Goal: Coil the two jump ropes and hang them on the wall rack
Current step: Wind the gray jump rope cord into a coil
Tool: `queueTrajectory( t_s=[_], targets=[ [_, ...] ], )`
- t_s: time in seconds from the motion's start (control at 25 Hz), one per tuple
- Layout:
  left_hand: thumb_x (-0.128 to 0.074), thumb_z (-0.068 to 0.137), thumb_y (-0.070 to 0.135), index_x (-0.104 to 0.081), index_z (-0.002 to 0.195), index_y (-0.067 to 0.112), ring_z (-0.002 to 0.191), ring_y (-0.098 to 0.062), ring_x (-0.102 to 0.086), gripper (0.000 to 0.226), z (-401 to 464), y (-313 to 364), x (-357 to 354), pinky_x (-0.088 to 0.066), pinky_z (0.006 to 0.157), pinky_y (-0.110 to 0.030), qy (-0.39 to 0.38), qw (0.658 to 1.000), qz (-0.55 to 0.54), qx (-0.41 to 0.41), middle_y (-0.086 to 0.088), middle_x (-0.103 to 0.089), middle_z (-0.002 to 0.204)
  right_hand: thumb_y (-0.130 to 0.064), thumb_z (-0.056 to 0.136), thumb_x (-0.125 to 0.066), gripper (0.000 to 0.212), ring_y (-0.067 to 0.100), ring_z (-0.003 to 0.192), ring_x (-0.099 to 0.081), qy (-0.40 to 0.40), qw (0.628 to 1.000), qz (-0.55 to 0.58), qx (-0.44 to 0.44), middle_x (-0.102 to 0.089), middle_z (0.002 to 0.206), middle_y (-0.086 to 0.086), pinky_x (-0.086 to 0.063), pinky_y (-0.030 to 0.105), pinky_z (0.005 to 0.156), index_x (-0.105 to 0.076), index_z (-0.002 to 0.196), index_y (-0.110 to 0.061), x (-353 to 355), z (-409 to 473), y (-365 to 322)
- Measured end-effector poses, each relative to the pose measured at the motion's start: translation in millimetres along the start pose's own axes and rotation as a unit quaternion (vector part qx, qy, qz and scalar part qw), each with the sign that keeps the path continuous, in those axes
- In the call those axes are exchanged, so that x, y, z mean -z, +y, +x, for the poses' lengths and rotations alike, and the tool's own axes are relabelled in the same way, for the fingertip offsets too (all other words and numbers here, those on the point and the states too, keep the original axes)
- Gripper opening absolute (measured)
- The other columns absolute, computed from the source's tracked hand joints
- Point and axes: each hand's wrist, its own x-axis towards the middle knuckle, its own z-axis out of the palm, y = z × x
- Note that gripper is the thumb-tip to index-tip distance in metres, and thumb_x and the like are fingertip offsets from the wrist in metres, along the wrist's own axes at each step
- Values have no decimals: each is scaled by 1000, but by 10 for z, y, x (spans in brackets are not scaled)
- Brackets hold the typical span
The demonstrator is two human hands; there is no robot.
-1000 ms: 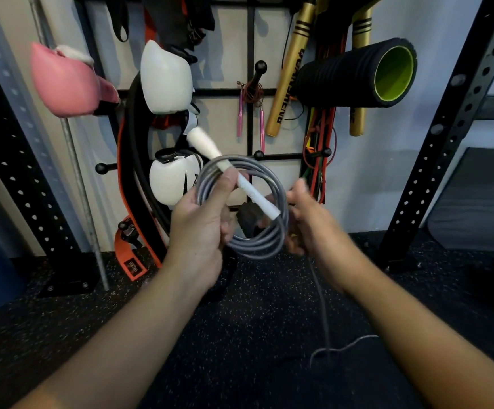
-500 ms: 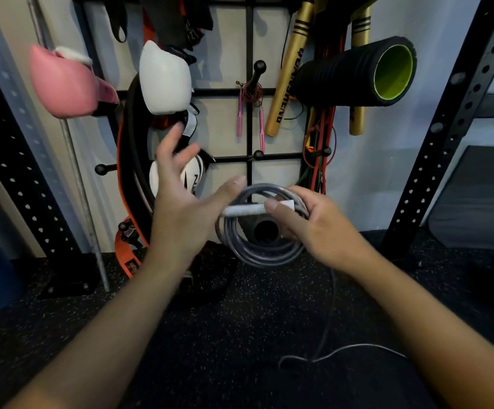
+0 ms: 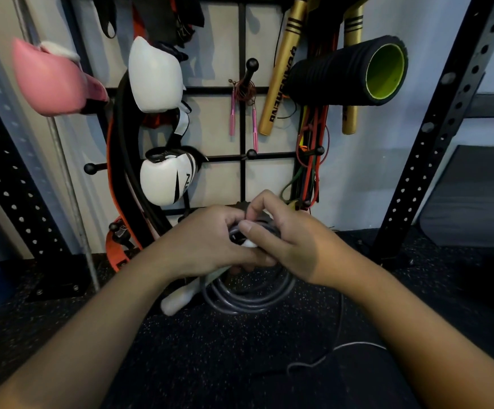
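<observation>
A grey jump rope (image 3: 248,302) is coiled into several loops that hang below my hands. My left hand (image 3: 207,243) grips the top of the coil, and one white handle (image 3: 180,299) sticks out down-left beneath it. My right hand (image 3: 287,240) pinches the coil's top and the other white handle end (image 3: 250,244). A loose tail of the rope (image 3: 340,346) trails on the floor. A second jump rope with pink handles (image 3: 243,110) hangs from a peg (image 3: 252,65) of the black wall rack (image 3: 242,172).
On the rack hang a pink boxing glove (image 3: 48,81), two white gloves (image 3: 155,75), a black foam roller (image 3: 349,72), gold sticks (image 3: 281,69) and coloured bands (image 3: 310,160). Perforated black uprights (image 3: 440,125) stand on both sides. The floor is black speckled rubber (image 3: 239,364).
Both hands dropped lower with the coil. My left hand, spread open half a second ago, has closed on the coil's top; the white handle now points down-left.
</observation>
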Motion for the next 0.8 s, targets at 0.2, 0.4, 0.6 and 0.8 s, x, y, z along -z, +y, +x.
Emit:
queueTrajectory(
  t_s=[0.2, 0.4, 0.6, 0.8],
  targets=[
    [-80, 86, 36, -72, 99, 23, 51, -15, -64, 20, 8, 37, -69, -53, 51, -26, -21, 999, -3, 26, 1, -67, 59, -50, 102, -53, 22, 8, 49, -49, 81, 995, 53, -6, -68, 69, 8, -43, 36, 50, -52, 99, -28, -57, 15, 35],
    [-76, 80, 46, -74, 101, 24, 45, -13, -55, 30, -19, -41, 29, -48, 48, -26, 18, 997, -68, 22, 4, -58, 52, -67, 100, -26, 62, 18, 61, -61, 113, 989, 93, -40, -65, 70, 4, -51, 27, 56, -65, 86, -21, -26, 18, 54],
    [-67, 92, 39, -59, 76, 21, 42, -7, -40, 26, 75, -3, 45, -44, 44, -23, 272, 835, -478, -39, 9, -40, 52, -45, 103, -51, 40, 17, 47, -33, 119, 937, 316, -87, -41, 55, 2, -29, 27, 46, -70, 84, -15, 123, -2, 359],
    [-61, 99, 41, -51, 70, 17, 43, -7, -51, 39, 162, 99, -161, -55, 53, -22, 428, 642, -636, -12, 7, -44, 54, -55, 106, -35, 44, 19, 51, -50, 57, 911, 390, -123, -62, 79, 4, -33, 27, 44, -66, 124, -28, -246, 10, 188]
  ],
)
